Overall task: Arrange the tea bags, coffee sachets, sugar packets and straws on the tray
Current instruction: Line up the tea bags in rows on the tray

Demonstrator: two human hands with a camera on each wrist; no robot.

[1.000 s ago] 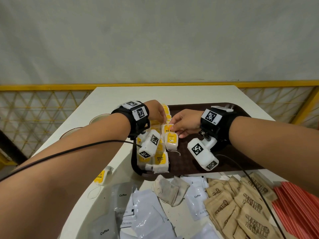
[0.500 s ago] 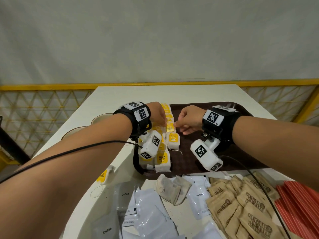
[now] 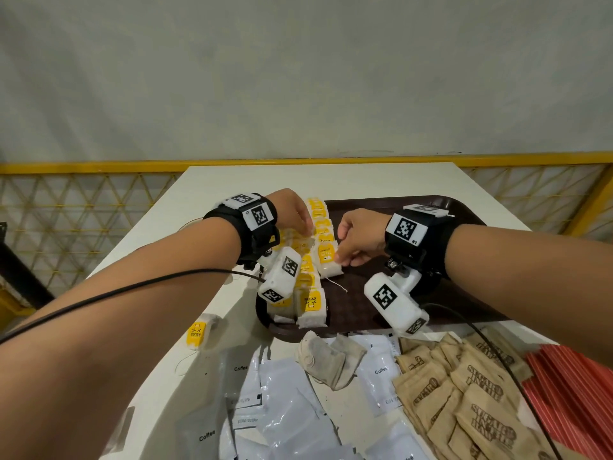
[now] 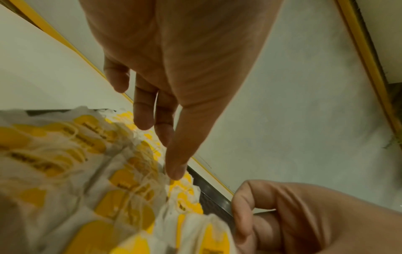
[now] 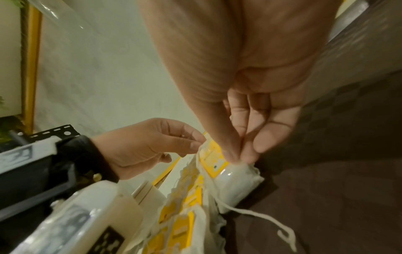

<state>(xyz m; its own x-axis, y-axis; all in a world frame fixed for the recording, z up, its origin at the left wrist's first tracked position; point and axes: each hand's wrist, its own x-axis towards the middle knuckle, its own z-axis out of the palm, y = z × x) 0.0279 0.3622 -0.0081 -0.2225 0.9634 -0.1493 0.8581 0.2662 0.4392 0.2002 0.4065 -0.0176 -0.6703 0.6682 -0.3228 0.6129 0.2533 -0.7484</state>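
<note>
**Inspector:** Where the brown tray (image 3: pixel 464 207) sits at the table's twelve o'clock, the tea bags (image 3: pixel 306 283) stand in two overlapping rows along its nine o'clock edge. Report the hands.

**Assistant:** The right hand (image 3: pixel 360 237) is at three o'clock of the rows. Its thumb and forefinger are pressed together on the top edge of one tea bag (image 5: pixel 237 178), pinching the paper; the other fingers (image 5: pixel 274 137) curl behind. That bag's string (image 5: pixel 261 216) trails loose on the tray floor.

**Inspector:** And the left?

**Assistant:** The left hand (image 3: pixel 292 210) hovers at nine o'clock over the same rows. From its wrist view the fingers (image 4: pixel 143 110) hang spread and nearly straight, the thumb tip just at the bags' yellow tags. Whether it touches cannot be told.

**Inspector:** Stock off the tray?

**Assistant:** One stray tea bag (image 3: pixel 199 332) lies on the white table (image 3: pixel 232 184) at the tray's seven o'clock. Coffee sachets (image 3: pixel 288 403) lie scattered at six o'clock, near the viewer. Brown sugar packets (image 3: pixel 464 393) are heaped at five o'clock, and the red straws (image 3: pixel 570 386) lie beside them at four o'clock. A crumpled beige item (image 3: pixel 328 356) rests among the sachets, just below the tray's near rim; what it is cannot be told.
</note>
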